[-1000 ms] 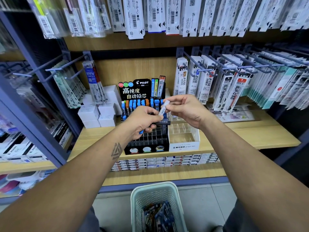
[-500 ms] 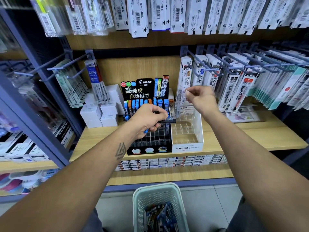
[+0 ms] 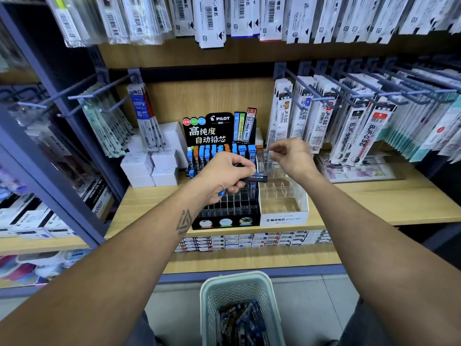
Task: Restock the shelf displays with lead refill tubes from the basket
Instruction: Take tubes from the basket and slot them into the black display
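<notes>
1. Sitting nearest, below both forearms, the pale green basket (image 3: 239, 290) holds loose lead refill tubes (image 3: 242, 323).
2. Curling its fingers, the left hand (image 3: 224, 173) clamps a bundle of tubes (image 3: 258, 179) just above the black Pilot display (image 3: 224, 196).
3. Beyond those fingertips, the right hand (image 3: 291, 158) hovers over the clear Mono display (image 3: 283, 208), thumb and forefinger pinched together; whether they grip anything cannot be told.

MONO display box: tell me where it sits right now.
In the head view the MONO display box stands on the wooden shelf, right of centre, directly beside the black Pilot lead display on its right, below the right hand.
</notes>
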A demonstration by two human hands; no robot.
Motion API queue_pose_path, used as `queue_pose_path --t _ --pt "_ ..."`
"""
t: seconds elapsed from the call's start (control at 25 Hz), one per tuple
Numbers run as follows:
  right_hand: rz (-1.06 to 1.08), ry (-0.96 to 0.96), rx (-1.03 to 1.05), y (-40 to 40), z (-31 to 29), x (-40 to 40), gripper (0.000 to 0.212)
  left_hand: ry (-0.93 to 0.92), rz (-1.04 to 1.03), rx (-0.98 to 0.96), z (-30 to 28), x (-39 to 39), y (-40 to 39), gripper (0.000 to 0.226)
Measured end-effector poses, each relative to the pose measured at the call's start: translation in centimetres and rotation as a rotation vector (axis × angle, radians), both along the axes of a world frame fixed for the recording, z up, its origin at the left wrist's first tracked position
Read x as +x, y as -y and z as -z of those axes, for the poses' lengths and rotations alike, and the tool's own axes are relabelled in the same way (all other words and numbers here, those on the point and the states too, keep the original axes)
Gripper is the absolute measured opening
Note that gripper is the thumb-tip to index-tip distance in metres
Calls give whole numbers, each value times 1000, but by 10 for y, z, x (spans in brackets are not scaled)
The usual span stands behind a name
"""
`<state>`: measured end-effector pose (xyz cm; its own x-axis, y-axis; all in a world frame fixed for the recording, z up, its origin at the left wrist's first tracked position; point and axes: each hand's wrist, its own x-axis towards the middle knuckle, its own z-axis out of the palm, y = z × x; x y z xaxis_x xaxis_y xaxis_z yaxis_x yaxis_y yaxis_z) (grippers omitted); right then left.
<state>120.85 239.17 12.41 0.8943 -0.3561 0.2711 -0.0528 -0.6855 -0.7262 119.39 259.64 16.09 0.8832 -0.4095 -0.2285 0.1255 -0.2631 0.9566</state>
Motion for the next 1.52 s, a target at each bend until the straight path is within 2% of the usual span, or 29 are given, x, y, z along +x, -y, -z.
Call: queue_pose_path --t 0.2,0.32,0.36,0.44,0.56,0.64,0.72,0.88,1.08,1.4,1.52 --pt "11 -38 -28 -6 0 -2 24 -5 8 3 -1 0 -3 17" --pt "47 27 -25 -9 -5 -9 22 -6 5 -6 -2 -1 -5 19" --pt "54 70 27 -13 -9 -13 21 -11 1 -21 -2 -1 -6 20" --pt "6 103 263 -30 -20 -24 19 -33 -3 -88 -2 -4 -8 22" --pt "-215 -59 643 -56 -34 -40 8 -49 1 -204 -3 -6 -14 19" --pt "-321 -141 790 -62 -36 -47 9 -62 6 -258 -2 -6 -20 18" --pt "-352 -131 858 -62 -35 -49 6 -86 -2 -274 -3 -8 -27 22" --pt "-413 -90 879 -68 -32 -49 9 -116 15 -241 -5 -11 -36 31" --pt "-353 -37 814 -76 -30 -44 18 -144 72 -138 1 -4 -49 23" --pt "-451 -58 917 -82 -29 -42 15 -213 103 -178 1 -1 -55 17" --pt "-515 -67 898 -81 -28 -42 24 -229 90 -178 1 -1 -55 21"
